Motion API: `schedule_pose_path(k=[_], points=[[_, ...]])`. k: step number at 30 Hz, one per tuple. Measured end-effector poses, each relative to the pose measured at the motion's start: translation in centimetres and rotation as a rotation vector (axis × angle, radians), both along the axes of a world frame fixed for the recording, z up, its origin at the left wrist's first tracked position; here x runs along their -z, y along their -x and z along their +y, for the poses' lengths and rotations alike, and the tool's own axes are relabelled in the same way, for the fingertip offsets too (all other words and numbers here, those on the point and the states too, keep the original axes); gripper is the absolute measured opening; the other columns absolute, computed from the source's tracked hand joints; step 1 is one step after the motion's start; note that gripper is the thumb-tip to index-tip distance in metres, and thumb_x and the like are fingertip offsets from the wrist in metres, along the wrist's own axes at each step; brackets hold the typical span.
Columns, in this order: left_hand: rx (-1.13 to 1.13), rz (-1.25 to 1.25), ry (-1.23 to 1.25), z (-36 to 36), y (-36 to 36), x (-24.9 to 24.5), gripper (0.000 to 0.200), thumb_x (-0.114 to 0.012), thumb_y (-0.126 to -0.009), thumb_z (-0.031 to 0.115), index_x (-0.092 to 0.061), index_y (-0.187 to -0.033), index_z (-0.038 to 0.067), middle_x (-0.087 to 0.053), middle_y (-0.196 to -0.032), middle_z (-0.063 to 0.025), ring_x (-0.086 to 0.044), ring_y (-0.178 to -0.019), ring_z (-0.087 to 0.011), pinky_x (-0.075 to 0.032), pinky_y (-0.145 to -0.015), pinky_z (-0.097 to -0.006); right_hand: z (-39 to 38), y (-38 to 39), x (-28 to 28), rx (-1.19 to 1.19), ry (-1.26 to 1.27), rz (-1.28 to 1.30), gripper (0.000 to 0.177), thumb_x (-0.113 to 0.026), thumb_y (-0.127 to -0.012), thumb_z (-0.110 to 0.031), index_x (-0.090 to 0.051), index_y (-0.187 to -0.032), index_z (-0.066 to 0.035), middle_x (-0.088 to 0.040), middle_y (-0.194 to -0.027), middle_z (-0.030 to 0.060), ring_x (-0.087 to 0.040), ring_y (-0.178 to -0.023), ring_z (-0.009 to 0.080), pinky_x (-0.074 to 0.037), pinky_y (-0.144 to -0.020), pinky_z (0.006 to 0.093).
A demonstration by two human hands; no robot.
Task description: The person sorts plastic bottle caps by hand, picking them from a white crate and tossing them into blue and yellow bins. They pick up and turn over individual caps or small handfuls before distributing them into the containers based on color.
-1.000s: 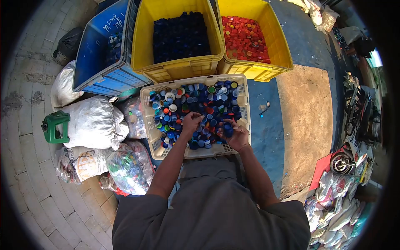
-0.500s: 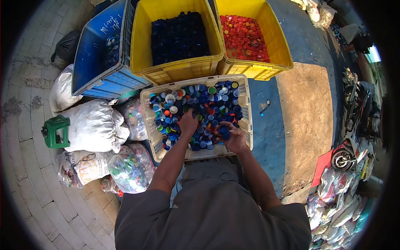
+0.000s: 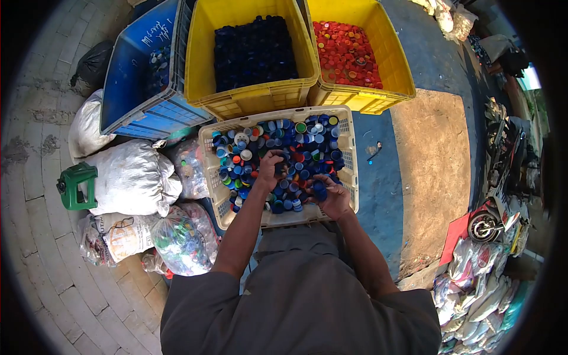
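A pale plastic crate [image 3: 353, 177] full of mixed bottle caps [image 3: 299, 142], mostly blue, lies in front of me. Over the crate's middle, my left hand [image 3: 272, 168] is curled above the caps, its fingers bent around something dark that I cannot make out. My right hand [image 3: 332, 196] is at the crate's near right part, closed around blue caps [image 3: 319, 189] that show between thumb and fingers. The two hands are apart.
Behind the crate stand a blue bin [image 3: 127, 77] with some caps, a yellow bin [image 3: 248, 97] of dark blue caps and a yellow bin [image 3: 402, 71] of red caps. White sacks [image 3: 127, 177], cap-filled bags [image 3: 186, 236] and a green container [image 3: 78, 186] lie left.
My left hand has lifted a little from the caps and shifted slightly right, its fingers now curled. My right hand stays nearly in place with the blue caps.
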State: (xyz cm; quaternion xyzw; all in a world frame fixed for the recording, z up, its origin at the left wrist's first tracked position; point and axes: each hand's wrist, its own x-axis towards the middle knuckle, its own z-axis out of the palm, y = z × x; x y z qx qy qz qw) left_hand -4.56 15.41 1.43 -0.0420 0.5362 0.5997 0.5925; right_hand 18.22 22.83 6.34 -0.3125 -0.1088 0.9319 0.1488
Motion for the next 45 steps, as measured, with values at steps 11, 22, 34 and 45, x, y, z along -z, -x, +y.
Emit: schedule_pose_path(k=[11, 22, 34, 45], points=[[-0.421, -0.459, -0.504, -2.7, 1.1, -4.3, 0.038, -0.050, -0.090, 0.025, -0.051, -0.120, 0.002, -0.058, -0.117, -0.0151, -0.058, -0.105, -0.0320, -0.049, -0.094, -0.0440, 0.0, 5.0, -1.1, -0.009, 0.024, 0.123, 0.066, -0.052, -0.066, -0.019, -0.046, -0.130, -0.003, -0.056, -0.119, 0.0156, -0.056, -0.108, 0.0322, -0.046, -0.093, 0.0460], [-0.539, -0.535, -0.455, -4.9, -1.4, -5.1, 0.043, -0.049, -0.090, 0.030, -0.048, -0.121, 0.000, -0.053, -0.118, -0.0179, -0.051, -0.113, -0.0341, -0.041, -0.102, -0.0470, -0.5, 6.3, -0.6, 0.035, 0.070, 0.098, 0.056, -0.048, -0.074, -0.017, -0.048, -0.128, -0.004, -0.052, -0.125, 0.0145, -0.050, -0.115, 0.0317, -0.041, -0.100, 0.0459], [-0.638, -0.404, -0.659, 6.6, 11.9, -20.6, 0.101, -0.056, -0.088, 0.050, 0.003, -0.144, -0.009, 0.002, -0.150, -0.0294, -0.003, -0.142, -0.0401, -0.006, -0.117, -0.0485, 11.0, 20.7, -14.6, 0.207, -0.078, 0.299, 0.066, -0.048, -0.084, -0.017, -0.020, -0.137, 0.011, -0.031, -0.140, 0.0259, -0.033, -0.131, 0.0396, -0.026, -0.112, 0.0494], [-0.647, -0.245, -0.111, -6.5, 6.2, -2.1, 0.031, -0.056, -0.093, 0.033, -0.062, -0.099, 0.002, -0.062, -0.094, -0.0083, -0.059, -0.093, -0.0226, -0.051, -0.085, -0.0391, 5.2, 12.0, 1.0, 0.031, -0.488, -0.418, 0.038, -0.064, -0.083, -0.015, -0.055, -0.113, 0.007, -0.059, -0.108, 0.0127, -0.062, -0.096, 0.0223, -0.052, -0.078, 0.0331]])
